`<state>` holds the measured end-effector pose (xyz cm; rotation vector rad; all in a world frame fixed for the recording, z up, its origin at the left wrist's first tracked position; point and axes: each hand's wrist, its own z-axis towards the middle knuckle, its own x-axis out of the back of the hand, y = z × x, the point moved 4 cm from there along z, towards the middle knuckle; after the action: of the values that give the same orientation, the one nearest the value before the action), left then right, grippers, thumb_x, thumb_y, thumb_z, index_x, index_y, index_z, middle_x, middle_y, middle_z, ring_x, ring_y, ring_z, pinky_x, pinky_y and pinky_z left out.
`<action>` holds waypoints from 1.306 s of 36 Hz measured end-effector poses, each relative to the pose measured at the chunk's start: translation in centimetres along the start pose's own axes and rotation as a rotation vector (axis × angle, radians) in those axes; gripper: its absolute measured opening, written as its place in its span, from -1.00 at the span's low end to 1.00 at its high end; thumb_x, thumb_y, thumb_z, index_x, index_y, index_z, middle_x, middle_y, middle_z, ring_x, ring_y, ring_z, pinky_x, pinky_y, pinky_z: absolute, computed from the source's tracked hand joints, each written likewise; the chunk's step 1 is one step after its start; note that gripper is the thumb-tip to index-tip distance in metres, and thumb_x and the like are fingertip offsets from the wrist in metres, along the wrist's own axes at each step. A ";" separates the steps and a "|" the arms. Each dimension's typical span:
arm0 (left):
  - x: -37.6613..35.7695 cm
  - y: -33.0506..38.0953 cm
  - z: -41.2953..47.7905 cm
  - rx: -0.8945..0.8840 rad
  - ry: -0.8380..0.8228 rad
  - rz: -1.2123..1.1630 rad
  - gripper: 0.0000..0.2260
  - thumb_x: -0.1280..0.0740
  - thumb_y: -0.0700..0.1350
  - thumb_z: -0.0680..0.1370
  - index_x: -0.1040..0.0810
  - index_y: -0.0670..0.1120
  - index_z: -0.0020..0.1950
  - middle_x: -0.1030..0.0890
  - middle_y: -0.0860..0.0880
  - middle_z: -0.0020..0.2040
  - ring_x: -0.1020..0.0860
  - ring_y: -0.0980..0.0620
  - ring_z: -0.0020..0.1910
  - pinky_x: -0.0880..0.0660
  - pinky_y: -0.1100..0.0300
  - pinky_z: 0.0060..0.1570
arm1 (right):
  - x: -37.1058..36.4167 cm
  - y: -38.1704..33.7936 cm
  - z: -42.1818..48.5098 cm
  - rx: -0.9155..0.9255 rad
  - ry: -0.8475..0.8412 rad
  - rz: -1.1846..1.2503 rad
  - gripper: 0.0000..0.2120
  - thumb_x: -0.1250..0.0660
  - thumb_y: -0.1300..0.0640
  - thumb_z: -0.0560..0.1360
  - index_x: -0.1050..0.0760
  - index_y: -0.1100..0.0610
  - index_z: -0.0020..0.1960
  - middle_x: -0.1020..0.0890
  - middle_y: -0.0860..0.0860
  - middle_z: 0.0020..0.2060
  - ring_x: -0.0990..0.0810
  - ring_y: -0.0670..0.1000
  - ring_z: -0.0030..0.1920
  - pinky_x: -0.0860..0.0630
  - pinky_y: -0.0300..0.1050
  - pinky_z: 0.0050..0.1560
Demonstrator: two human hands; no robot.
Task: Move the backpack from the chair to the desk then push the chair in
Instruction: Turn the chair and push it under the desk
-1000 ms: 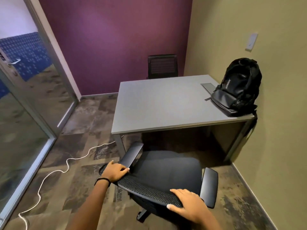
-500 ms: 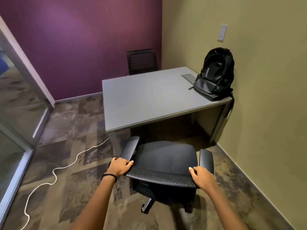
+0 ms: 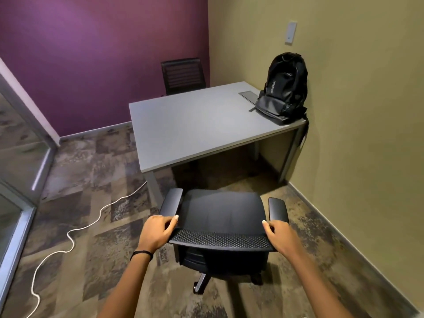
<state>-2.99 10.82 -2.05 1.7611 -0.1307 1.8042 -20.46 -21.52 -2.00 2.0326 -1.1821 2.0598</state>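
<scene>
A black backpack (image 3: 284,88) stands upright on the far right corner of the grey desk (image 3: 195,125), leaning on the olive wall. In front of the desk a black office chair (image 3: 220,214) with armrests faces it, its seat just short of the desk's near edge. My left hand (image 3: 158,232) grips the left end of the chair's mesh backrest top. My right hand (image 3: 278,235) grips the right end of the same backrest.
A second black chair (image 3: 183,75) stands behind the desk against the purple wall. A white cable (image 3: 75,230) snakes over the carpet on the left. A glass partition (image 3: 16,171) runs along the left, and the olive wall (image 3: 367,134) closes the right.
The chair has turned square to the desk. My right hand slid from the backrest's middle to its right end. My view shifted left and back, so desk and backpack sit farther away.
</scene>
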 end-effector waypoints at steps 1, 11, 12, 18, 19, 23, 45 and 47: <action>0.1 0.0 -0.3 0.017 0.057 -0.009 -0.45 0.03 0.22 0.51 -0.61 -0.05 -0.34 -0.65 -0.03 -0.35 -0.57 0.00 -0.28 -0.41 -0.03 0.11 | -0.1 0.1 -0.3 0.002 0.006 -0.003 -0.58 -0.14 -0.03 0.57 -0.33 0.10 -0.42 -0.44 0.00 -0.47 -0.43 -0.06 -0.45 -0.24 -0.20 -0.45; 0.9 -1.0 -0.5 0.208 0.148 -0.096 -0.55 -0.04 0.12 0.53 -0.65 -0.03 -0.25 -0.70 -0.02 -0.14 -0.58 -0.08 0.00 -0.24 -0.16 0.34 | -1.6 -0.4 -1.4 0.037 0.080 0.006 -0.48 -0.23 -0.01 0.54 -0.09 0.00 -0.52 -0.21 -0.08 -0.60 -0.22 -0.14 -0.56 -0.08 -0.23 -0.52; 1.1 -1.1 -0.3 0.193 0.143 -0.108 -0.54 -0.04 0.14 0.53 -0.65 -0.03 -0.25 -0.71 -0.03 -0.15 -0.59 -0.09 -0.03 -0.37 -0.12 0.24 | -1.6 -0.6 -1.5 0.040 0.081 0.004 -0.47 -0.23 -0.01 0.54 -0.08 0.01 -0.52 -0.20 -0.08 -0.60 -0.21 -0.13 -0.57 -0.08 -0.22 -0.52; 1.7 -1.6 0.6 0.109 0.133 -0.065 -0.56 -0.06 0.13 0.56 -0.65 -0.01 -0.23 -0.71 0.00 -0.10 -0.58 -0.05 -0.09 -0.40 0.14 -0.26 | -1.7 -1.7 -2.3 0.051 0.102 -0.023 -0.50 -0.19 -0.02 0.56 -0.08 -0.04 -0.50 -0.20 -0.10 -0.58 -0.22 -0.15 -0.56 -0.07 -0.29 -0.53; 1.6 -1.6 0.6 0.103 0.131 -0.060 -0.56 -0.06 0.13 0.56 -0.65 -0.01 -0.23 -0.71 0.00 -0.09 -0.58 -0.05 -0.10 -0.39 0.15 -0.28 | -1.6 -1.7 -2.4 0.050 0.108 -0.023 -0.50 -0.19 -0.02 0.56 -0.08 -0.04 -0.50 -0.21 -0.10 -0.58 -0.22 -0.15 -0.56 -0.07 -0.30 -0.53; 1.7 -1.2 0.6 0.091 0.134 -0.052 -0.59 -0.08 0.11 0.57 -0.66 -0.01 -0.22 -0.71 -0.01 -0.08 -0.59 -0.04 -0.09 -0.42 0.14 -0.23 | -1.4 -1.5 -2.4 0.045 0.131 -0.022 -0.52 -0.19 -0.01 0.56 -0.13 -0.03 -0.50 -0.27 -0.10 -0.58 -0.29 -0.13 -0.56 -0.10 -0.31 -0.54; 0.9 2.4 2.6 0.150 0.199 -0.153 -0.46 -0.03 0.27 0.47 -0.68 -0.03 -0.02 -0.69 0.02 0.04 -0.61 0.02 0.06 -0.53 0.14 -0.03 | 1.1 1.3 2.5 -0.021 0.107 0.050 -0.55 -0.19 0.04 0.57 -0.26 0.06 -0.49 -0.34 -0.05 -0.57 -0.32 -0.11 -0.55 -0.14 -0.23 -0.53; 0.8 3.2 2.4 0.146 0.214 -0.158 -0.42 0.02 0.29 0.46 -0.68 -0.01 -0.03 -0.69 0.03 0.04 -0.62 0.03 0.04 -0.53 0.15 -0.04 | 1.5 1.9 3.2 -0.035 0.100 0.052 -0.57 -0.19 0.04 0.57 -0.34 0.13 -0.46 -0.38 -0.03 -0.55 -0.35 -0.09 -0.53 -0.17 -0.21 -0.52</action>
<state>-2.35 7.36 0.09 1.6118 0.2248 1.9108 -18.93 -25.24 -2.02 1.8790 -1.2577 2.1203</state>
